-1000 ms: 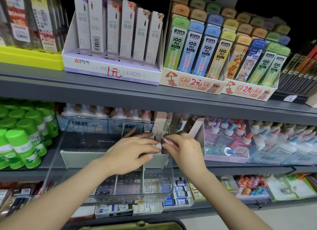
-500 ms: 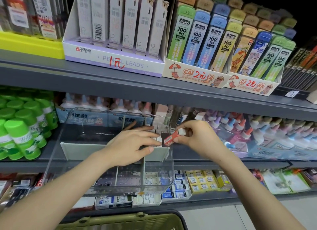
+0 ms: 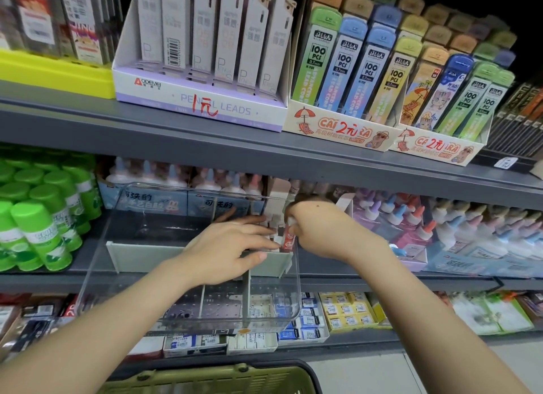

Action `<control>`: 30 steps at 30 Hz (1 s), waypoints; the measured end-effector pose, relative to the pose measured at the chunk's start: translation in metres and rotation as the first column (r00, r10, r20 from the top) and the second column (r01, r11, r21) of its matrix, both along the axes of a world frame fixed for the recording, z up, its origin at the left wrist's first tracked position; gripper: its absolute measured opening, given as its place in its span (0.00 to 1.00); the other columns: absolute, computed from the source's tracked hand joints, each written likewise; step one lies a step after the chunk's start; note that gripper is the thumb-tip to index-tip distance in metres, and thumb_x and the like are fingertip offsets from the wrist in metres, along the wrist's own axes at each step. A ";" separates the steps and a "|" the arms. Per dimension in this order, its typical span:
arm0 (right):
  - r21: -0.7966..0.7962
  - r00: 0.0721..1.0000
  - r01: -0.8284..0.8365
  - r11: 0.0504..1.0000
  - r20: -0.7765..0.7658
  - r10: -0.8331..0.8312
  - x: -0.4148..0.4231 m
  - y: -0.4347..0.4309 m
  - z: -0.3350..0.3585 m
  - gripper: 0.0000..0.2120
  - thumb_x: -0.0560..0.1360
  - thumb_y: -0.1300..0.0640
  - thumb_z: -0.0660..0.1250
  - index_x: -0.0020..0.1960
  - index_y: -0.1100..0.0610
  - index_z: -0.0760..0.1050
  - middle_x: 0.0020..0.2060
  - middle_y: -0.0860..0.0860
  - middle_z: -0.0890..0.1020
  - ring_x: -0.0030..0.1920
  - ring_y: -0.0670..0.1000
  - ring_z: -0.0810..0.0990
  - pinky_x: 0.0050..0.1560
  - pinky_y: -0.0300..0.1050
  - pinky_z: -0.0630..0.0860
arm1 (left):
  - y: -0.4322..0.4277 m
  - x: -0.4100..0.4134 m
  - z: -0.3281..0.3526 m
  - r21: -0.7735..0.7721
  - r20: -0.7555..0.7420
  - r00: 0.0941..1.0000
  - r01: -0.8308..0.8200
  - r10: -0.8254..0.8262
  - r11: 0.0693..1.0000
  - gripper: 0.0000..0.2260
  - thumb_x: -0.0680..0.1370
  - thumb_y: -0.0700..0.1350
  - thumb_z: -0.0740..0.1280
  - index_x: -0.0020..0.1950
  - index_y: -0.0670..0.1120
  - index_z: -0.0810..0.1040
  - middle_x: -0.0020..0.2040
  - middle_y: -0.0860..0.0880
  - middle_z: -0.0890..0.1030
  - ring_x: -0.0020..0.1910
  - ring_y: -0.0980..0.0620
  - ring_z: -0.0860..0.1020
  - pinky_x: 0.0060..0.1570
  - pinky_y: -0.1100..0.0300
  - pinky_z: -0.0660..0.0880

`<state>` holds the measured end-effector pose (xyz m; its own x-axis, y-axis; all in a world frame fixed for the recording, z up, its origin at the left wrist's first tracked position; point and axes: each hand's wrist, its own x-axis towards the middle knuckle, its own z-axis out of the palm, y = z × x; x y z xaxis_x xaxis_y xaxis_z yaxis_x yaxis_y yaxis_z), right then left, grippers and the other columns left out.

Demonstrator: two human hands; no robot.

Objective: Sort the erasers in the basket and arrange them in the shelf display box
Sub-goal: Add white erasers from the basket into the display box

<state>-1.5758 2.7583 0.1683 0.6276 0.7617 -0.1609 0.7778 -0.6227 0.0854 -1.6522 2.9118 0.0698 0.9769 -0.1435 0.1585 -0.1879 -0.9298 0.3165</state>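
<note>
Right hand point(image 3: 321, 230) pinches a red-sleeved eraser point(image 3: 288, 240) upright in the clear display box point(image 3: 188, 320); left hand point(image 3: 232, 248), fingers extended, reaches over the grey divider point(image 3: 141, 254).

Small eraser point(image 3: 288, 241) in a red printed sleeve, nearly upright, pinched at its upper end by the right fingers point(image 3: 295, 227), just beside the left fingertips point(image 3: 269, 232). Clear plastic display box point(image 3: 295, 290) with pale grey dividers, around and below both sets of fingers, tilted forward on the shelf. Olive-green basket point(image 3: 223, 377) well below the fingers.
</note>
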 end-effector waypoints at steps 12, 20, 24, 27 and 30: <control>-0.015 0.999 -0.013 1.000 -0.051 0.012 0.006 -0.003 0.006 0.05 0.78 0.61 0.57 0.48 0.59 0.72 0.44 0.53 0.73 0.44 0.53 0.70 0.42 0.42 0.65 | -0.001 0.000 -0.001 0.055 0.014 1.000 0.001 -0.002 0.998 0.28 0.72 0.64 0.44 0.69 0.63 0.68 0.69 0.63 0.68 0.72 0.61 0.60 0.73 0.53 0.51; -0.010 0.992 -0.004 1.000 -0.126 0.003 0.009 -0.005 -0.021 0.03 0.76 0.57 0.62 0.47 0.56 0.74 0.43 0.52 0.75 0.45 0.54 0.73 0.45 0.44 0.71 | -0.006 0.002 0.000 0.099 0.054 0.998 0.004 -0.010 0.995 0.23 0.76 0.60 0.48 0.69 0.59 0.69 0.67 0.59 0.71 0.70 0.55 0.64 0.72 0.51 0.45; 0.139 0.995 -0.041 0.989 -0.083 0.053 0.011 -0.019 -0.035 0.11 0.76 0.52 0.64 0.56 0.51 0.79 0.49 0.50 0.82 0.51 0.53 0.77 0.53 0.46 0.73 | -0.004 0.000 0.001 0.044 0.077 0.997 0.003 -0.007 0.999 0.17 0.80 0.56 0.56 0.69 0.59 0.70 0.68 0.61 0.70 0.71 0.60 0.62 0.71 0.55 0.42; 0.291 0.996 -0.068 0.954 0.081 0.046 0.010 -0.026 -0.047 0.07 0.72 0.51 0.69 0.48 0.50 0.83 0.40 0.50 0.81 0.47 0.57 0.78 0.47 0.43 0.67 | -0.005 -0.001 -0.002 0.046 0.108 0.994 0.012 -0.017 0.999 0.21 0.77 0.59 0.50 0.67 0.58 0.72 0.67 0.61 0.72 0.70 0.59 0.64 0.71 0.54 0.43; 0.381 0.983 -0.070 0.922 0.186 -0.003 0.008 -0.030 -0.057 0.03 0.65 0.49 0.70 0.36 0.45 0.83 0.28 0.45 0.67 0.35 0.58 0.77 0.37 0.46 0.68 | -0.004 0.000 -0.001 0.063 0.118 0.993 0.015 -0.023 0.998 0.24 0.76 0.60 0.48 0.66 0.58 0.73 0.67 0.60 0.73 0.70 0.57 0.65 0.71 0.53 0.44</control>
<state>-1.5682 2.7285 0.1113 0.5914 0.7630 0.2610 0.7928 -0.6093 -0.0151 -1.6524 2.9076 0.0688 0.9486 -0.1750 0.2638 -0.2388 -0.9426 0.2333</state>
